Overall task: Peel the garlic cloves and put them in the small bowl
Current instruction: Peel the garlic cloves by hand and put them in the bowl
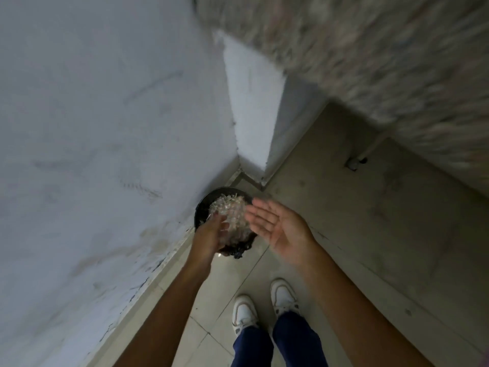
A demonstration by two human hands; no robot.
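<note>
Two hands are out in front — the left hand (211,234) and the right hand (275,226), both with fingers extended. Between and just beyond them sits one dark round bin (203,207) on the floor. Above it hangs one blurred cluster of pale papery peels (230,210) — too smeared to count singly. Below the hands, two white shoes (244,312) stand side by side.

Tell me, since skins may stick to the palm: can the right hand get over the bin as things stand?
Probably yes: the right hand is open beside the bin, with nothing between them.
</note>
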